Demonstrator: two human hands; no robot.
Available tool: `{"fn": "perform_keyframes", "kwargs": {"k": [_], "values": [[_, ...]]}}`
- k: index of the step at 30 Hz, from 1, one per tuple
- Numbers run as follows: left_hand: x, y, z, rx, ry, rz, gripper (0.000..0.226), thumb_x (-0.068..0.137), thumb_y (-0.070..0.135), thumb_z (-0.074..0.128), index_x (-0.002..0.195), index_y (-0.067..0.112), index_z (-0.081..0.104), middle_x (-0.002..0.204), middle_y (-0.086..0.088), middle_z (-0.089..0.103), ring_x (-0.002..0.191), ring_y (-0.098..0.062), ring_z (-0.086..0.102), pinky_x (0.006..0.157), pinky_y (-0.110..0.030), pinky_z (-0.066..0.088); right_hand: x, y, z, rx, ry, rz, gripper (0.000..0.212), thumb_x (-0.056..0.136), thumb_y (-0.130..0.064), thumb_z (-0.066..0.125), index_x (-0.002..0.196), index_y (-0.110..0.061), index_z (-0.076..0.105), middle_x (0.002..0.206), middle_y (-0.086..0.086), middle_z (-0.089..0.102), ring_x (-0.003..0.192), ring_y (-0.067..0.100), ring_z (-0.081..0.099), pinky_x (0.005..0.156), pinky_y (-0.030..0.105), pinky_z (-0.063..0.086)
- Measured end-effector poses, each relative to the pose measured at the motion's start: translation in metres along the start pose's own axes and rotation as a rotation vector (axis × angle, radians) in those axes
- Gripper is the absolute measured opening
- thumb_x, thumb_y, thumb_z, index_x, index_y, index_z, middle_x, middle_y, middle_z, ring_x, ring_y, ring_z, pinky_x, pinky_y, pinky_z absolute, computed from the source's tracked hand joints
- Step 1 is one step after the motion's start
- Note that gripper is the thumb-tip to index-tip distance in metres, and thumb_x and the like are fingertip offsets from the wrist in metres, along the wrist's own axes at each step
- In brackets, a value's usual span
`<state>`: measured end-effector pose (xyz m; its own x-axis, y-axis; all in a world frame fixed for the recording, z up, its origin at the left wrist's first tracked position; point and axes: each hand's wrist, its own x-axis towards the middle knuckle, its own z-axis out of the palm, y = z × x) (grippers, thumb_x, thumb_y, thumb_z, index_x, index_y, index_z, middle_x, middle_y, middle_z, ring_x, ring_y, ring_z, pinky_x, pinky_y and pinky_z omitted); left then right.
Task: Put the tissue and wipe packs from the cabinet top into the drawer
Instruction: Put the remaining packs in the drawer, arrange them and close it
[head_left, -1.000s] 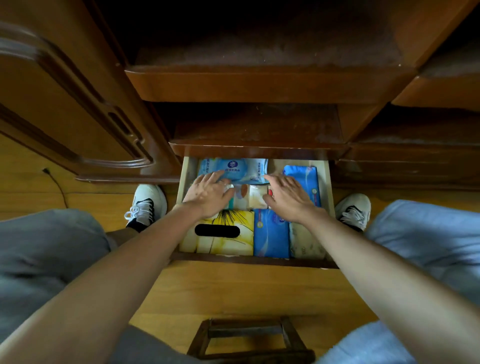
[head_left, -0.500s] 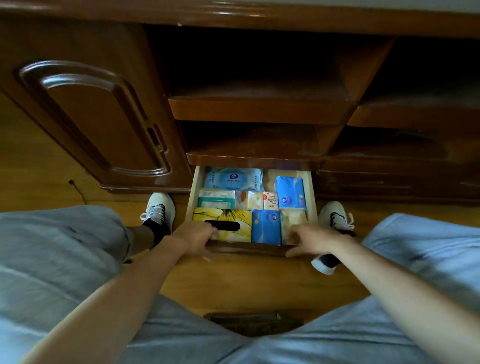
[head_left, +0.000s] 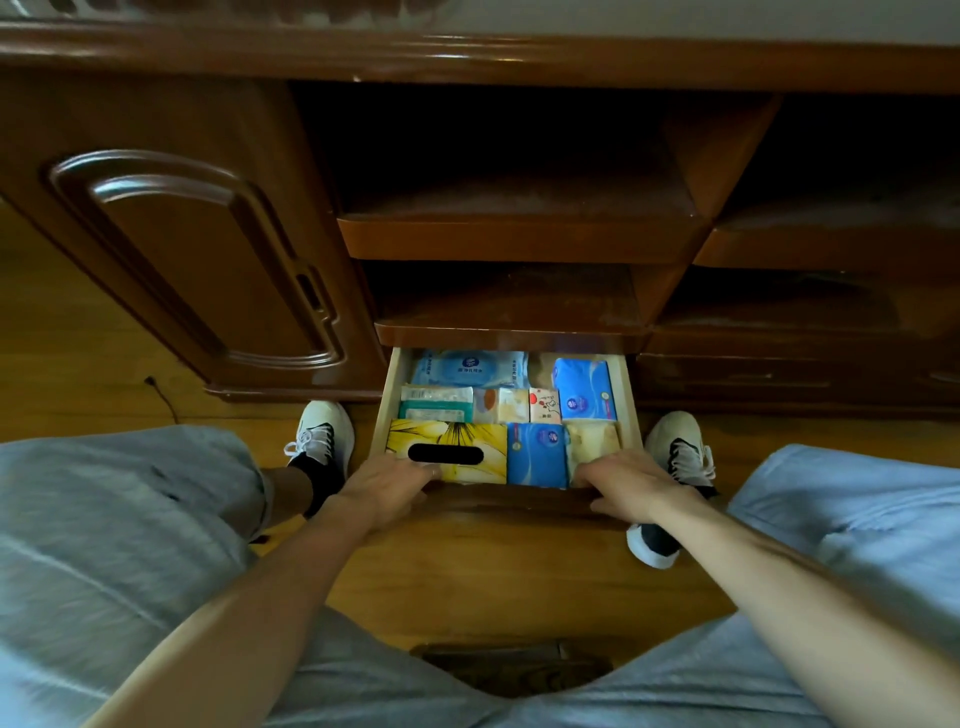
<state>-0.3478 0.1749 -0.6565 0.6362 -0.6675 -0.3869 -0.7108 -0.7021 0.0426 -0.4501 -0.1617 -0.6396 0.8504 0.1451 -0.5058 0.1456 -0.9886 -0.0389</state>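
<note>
The low wooden drawer (head_left: 514, 500) stands pulled out, packed with tissue and wipe packs. A yellow tissue box (head_left: 470, 441) fills its front left, a blue pack (head_left: 536, 453) lies beside it, and a pale wipe pack (head_left: 470, 368) sits at the back. Another blue pack (head_left: 583, 388) is at the back right, with small packs (head_left: 511, 405) in the middle row. My left hand (head_left: 387, 491) grips the drawer's front edge on the left. My right hand (head_left: 631, 486) grips the same edge on the right.
The dark cabinet has open shelves (head_left: 511, 236) above the drawer and a closed door (head_left: 208, 260) to the left. My white shoes (head_left: 322, 431) flank the drawer on the wooden floor. A dark wooden stool (head_left: 514, 665) shows between my knees.
Both hands came out of the drawer, where they were pressing on the packs, and settled on its front edge. The view pulled back and tilted up.
</note>
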Motion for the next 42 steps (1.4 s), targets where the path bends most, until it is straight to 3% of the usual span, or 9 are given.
{"fn": "perform_keyframes", "kwargs": {"k": [15, 19, 21, 23, 25, 26, 28, 37, 42], "values": [[0.046, -0.004, 0.007, -0.010, 0.126, -0.162, 0.038, 0.103, 0.026, 0.051, 0.140, 0.030, 0.050, 0.131, 0.000, 0.064, 0.120, -0.022, 0.059, 0.091, -0.039, 0.054, 0.039, 0.017, 0.010, 0.048, 0.178, 0.179, 0.033, 0.098, -0.042, 0.062, 0.130, -0.036, 0.057, 0.135, -0.008, 0.064, 0.128, 0.019, 0.057, 0.093, 0.038, 0.051], [0.046, 0.004, 0.018, -0.130, 0.347, -0.421, 0.061, 0.089, 0.044, 0.068, 0.144, 0.024, 0.048, 0.150, -0.007, 0.044, 0.143, -0.029, 0.031, 0.120, -0.045, 0.021, 0.039, 0.018, 0.025, 0.243, 0.329, 0.333, 0.053, 0.089, -0.040, 0.071, 0.139, -0.031, 0.053, 0.146, -0.001, 0.054, 0.139, 0.022, 0.040, 0.109, 0.041, 0.039], [0.044, 0.016, 0.018, -0.497, 0.508, -0.773, 0.100, 0.076, 0.043, 0.083, 0.155, 0.018, 0.027, 0.161, -0.016, 0.020, 0.149, -0.036, 0.016, 0.120, -0.051, 0.015, 0.039, 0.007, 0.031, 0.498, 0.543, 0.552, 0.089, 0.076, -0.031, 0.082, 0.152, -0.024, 0.036, 0.160, 0.009, 0.032, 0.149, 0.030, 0.024, 0.118, 0.048, 0.028], [0.046, 0.030, 0.019, -1.153, 0.523, -1.115, 0.120, 0.072, 0.040, 0.087, 0.159, 0.017, 0.008, 0.165, -0.016, 0.012, 0.150, -0.036, 0.016, 0.120, -0.052, 0.023, 0.042, -0.007, 0.035, 0.983, 0.852, 0.893, 0.107, 0.073, -0.022, 0.087, 0.157, -0.019, 0.022, 0.164, 0.013, 0.022, 0.150, 0.033, 0.023, 0.118, 0.051, 0.033], [0.050, 0.043, 0.015, -1.910, 0.473, -1.219, 0.097, 0.077, 0.040, 0.084, 0.154, 0.021, 0.028, 0.154, -0.012, 0.040, 0.138, -0.035, 0.043, 0.112, -0.052, 0.041, 0.050, -0.019, 0.034, 1.724, 0.951, 1.246, 0.096, 0.086, -0.027, 0.080, 0.160, -0.019, 0.019, 0.163, 0.013, 0.027, 0.147, 0.034, 0.034, 0.113, 0.049, 0.042], [0.052, 0.046, 0.013, -2.241, 0.468, -1.161, 0.076, 0.082, 0.039, 0.081, 0.146, 0.023, 0.043, 0.142, -0.011, 0.054, 0.126, -0.034, 0.056, 0.103, -0.053, 0.049, 0.054, -0.024, 0.035, 2.101, 0.846, 1.302, 0.080, 0.092, -0.037, 0.072, 0.158, -0.022, 0.029, 0.158, 0.012, 0.037, 0.140, 0.034, 0.043, 0.104, 0.049, 0.049], [0.053, 0.048, 0.014, -2.599, 0.553, -1.048, 0.050, 0.090, 0.041, 0.072, 0.134, 0.022, 0.059, 0.127, -0.012, 0.065, 0.112, -0.033, 0.064, 0.092, -0.051, 0.057, 0.057, -0.033, 0.039, 2.631, 0.618, 1.126, 0.057, 0.097, -0.054, 0.059, 0.146, -0.025, 0.051, 0.144, 0.010, 0.054, 0.125, 0.031, 0.057, 0.087, 0.048, 0.058], [0.066, 0.038, 0.029, -2.742, 0.692, -1.019, 0.052, 0.098, 0.027, 0.064, 0.147, 0.022, 0.048, 0.136, -0.015, 0.058, 0.104, -0.033, 0.065, 0.094, -0.049, 0.057, 0.078, -0.032, 0.044, 2.707, 0.671, 0.999, 0.065, 0.093, -0.059, 0.063, 0.141, -0.016, 0.056, 0.138, 0.007, 0.063, 0.112, 0.023, 0.068, 0.065, 0.032, 0.063], [0.087, 0.027, 0.029, -2.815, 0.687, -0.996, 0.039, 0.096, 0.040, 0.063, 0.132, 0.023, 0.062, 0.134, -0.015, 0.061, 0.113, -0.035, 0.063, 0.097, -0.050, 0.055, 0.095, -0.021, 0.034, 2.758, 0.712, 0.960, 0.066, 0.097, -0.069, 0.045, 0.147, -0.026, 0.051, 0.145, 0.008, 0.057, 0.100, 0.024, 0.068, 0.084, 0.035, 0.061]]}}
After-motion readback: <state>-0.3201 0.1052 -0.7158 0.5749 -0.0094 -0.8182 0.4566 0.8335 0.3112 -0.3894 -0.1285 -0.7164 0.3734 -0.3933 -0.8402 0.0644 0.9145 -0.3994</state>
